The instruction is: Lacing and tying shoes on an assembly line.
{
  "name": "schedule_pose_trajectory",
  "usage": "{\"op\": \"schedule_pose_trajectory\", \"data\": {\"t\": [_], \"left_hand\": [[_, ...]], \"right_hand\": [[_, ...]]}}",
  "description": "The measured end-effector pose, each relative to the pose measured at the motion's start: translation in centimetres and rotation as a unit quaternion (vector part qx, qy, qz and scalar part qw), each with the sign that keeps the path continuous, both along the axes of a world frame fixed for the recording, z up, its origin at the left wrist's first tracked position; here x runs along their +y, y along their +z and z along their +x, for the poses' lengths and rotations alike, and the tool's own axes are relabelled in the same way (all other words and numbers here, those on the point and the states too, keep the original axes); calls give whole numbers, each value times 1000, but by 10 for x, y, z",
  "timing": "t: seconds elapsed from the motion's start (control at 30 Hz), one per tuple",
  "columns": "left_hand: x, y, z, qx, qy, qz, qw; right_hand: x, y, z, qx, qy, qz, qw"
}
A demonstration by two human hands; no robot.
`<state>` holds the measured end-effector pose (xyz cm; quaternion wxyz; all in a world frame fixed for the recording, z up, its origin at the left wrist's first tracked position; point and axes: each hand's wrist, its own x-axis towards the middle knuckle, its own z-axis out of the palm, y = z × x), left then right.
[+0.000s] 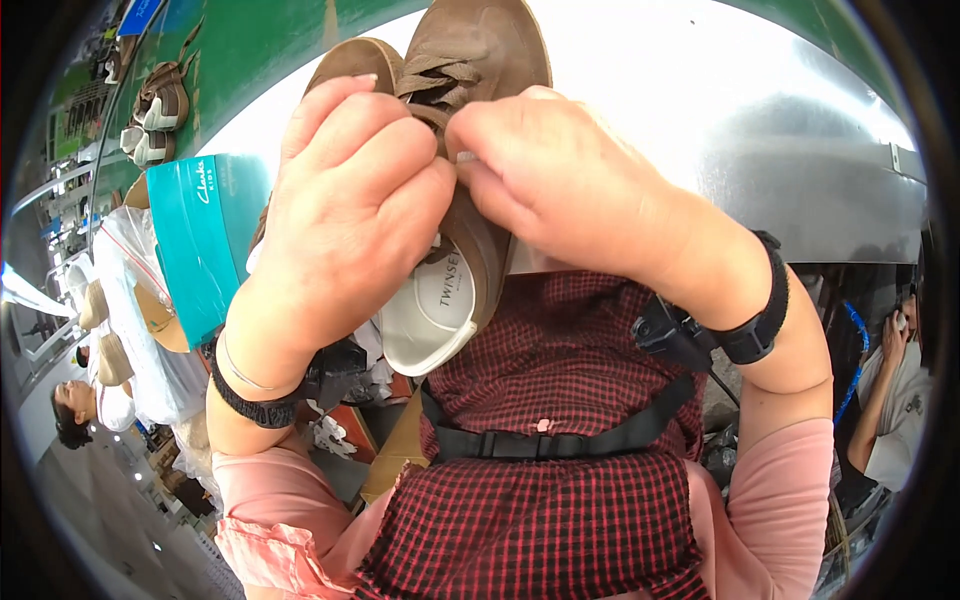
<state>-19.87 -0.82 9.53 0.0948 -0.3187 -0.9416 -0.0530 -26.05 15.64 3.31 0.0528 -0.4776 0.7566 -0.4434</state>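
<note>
A brown lace-up shoe (500,45) lies on the pale metal table, toe pointing away and white-lined heel opening toward me. Its brown shoelace (428,113) runs between my two hands over the tongue area. My left hand (350,200) is closed in a pinch at the lace, its fingertips largely hidden behind the knuckles. From the other side, my right hand (555,180) also pinches the lace, with thumb and bent fingers together. Partly behind my left hand is a second brown shoe (345,62), only its toe showing.
A teal shoe box part (190,240) stands left of my left hand. More brown-and-white shoes (160,105) sit on a green surface at the far left. The metal table (800,150) extends right. Other people are visible at both sides.
</note>
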Motion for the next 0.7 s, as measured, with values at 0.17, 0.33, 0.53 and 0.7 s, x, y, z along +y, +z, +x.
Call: {"op": "schedule_pose_trajectory", "data": {"t": [0.17, 0.33, 0.53, 0.7], "left_hand": [[-1, 0, 1, -23, -1, 6, 1000], [0, -1, 0, -72, 36, 69, 994], [6, -6, 3, -105, 105, 132, 980], [10, -10, 3, -52, 112, 122, 985]], "right_hand": [[4, -12, 10, 32, -10, -70, 997], [3, -21, 12, 101, -50, -138, 984], [3, -20, 6, 71, -22, -138, 988], [8, -17, -2, 90, 11, -113, 989]]}}
